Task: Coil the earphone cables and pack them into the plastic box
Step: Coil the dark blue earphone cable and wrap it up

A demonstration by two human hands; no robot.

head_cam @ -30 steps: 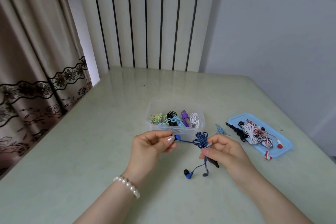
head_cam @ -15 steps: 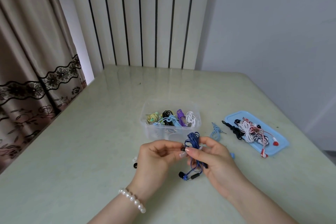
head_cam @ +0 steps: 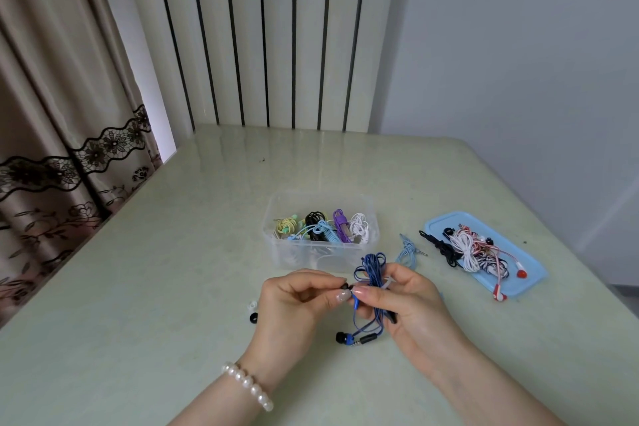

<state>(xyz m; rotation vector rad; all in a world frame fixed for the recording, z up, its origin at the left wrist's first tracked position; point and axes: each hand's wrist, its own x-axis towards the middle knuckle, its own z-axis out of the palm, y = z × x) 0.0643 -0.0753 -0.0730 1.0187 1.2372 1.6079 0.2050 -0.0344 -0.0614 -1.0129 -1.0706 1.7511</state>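
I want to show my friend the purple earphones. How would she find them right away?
Look at the clear plastic box in the middle of the pale green table, just beyond the hands. Inside it, coiled earphones sit in a row. The purple earphones are second from the right, between the black coil and the white coil, and they are the only purple ones.

Pale green glossy desk (head_cam: 173, 287), far edge against striped wall panel, left edge by curtain. Clear plastic box (head_cam: 320, 252) stands mid-desk, coiled earphones inside. Right of it, light blue cable (head_cam: 408, 252) lies loose on desk, between box and blue lid (head_cam: 532, 273). Blue lid lies flat near right edge, tangled earphones heaped on it. Two small ear tips, white (head_cam: 253, 305) and black (head_cam: 252, 317), lie just beside each other at left
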